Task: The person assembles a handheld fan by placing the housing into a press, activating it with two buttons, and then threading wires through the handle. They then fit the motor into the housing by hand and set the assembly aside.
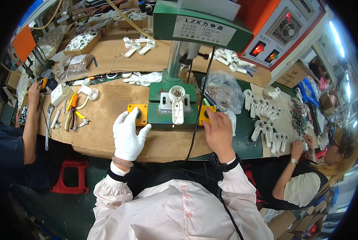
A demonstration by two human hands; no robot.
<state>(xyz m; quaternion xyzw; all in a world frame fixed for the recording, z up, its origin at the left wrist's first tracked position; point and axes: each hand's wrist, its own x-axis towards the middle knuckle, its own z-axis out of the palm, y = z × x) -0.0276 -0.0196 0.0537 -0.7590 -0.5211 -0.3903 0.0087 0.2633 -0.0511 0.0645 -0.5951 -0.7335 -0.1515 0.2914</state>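
My left hand (129, 136), in a white glove, reaches to the yellow button box (144, 115) left of the green press. Its fingertips rest at the dark button, with the thumb spread away. My bare right hand (220, 132) lies with bent fingers on the matching yellow button box (203, 117) on the right, partly covering it. Neither hand grips a loose thing. Between them, a white plastic handheld-fan housing (178, 114) sits in the metal fixture (163, 102) on the green press base (155, 89). Its round end, with small metal parts or wires inside, lies under the press's ram (183, 71).
A black cable (196, 132) hangs beside my right hand. White housings (263, 109) stand in rows at right, near a clear bag (223, 92) and a seated co-worker (307, 176). Pliers (72, 114) and an adjustable wrench (49, 120) lie left, near another person's arm (32, 116).
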